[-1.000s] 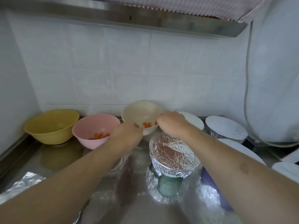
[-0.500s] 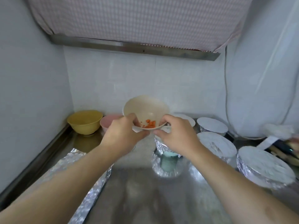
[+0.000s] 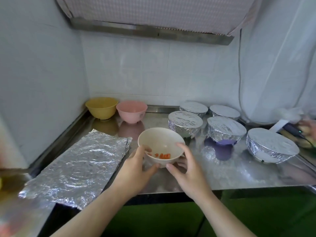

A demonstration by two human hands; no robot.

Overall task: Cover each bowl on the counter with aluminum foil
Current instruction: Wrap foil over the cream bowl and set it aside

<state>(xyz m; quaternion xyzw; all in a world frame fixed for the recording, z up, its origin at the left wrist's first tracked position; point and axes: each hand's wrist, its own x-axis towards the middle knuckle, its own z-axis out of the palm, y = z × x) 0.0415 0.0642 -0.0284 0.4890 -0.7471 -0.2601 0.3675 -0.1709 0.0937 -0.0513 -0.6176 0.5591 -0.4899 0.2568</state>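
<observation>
Both hands grip the cream bowl, left hand and right hand on its sides, just right of the foil sheet. Step: staging it for wrapping. Next, I'd say: set it down, lay foil over it.

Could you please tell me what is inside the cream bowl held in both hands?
A few orange food pieces lie at the bottom of the cream bowl; its near rim may hide more.
</observation>
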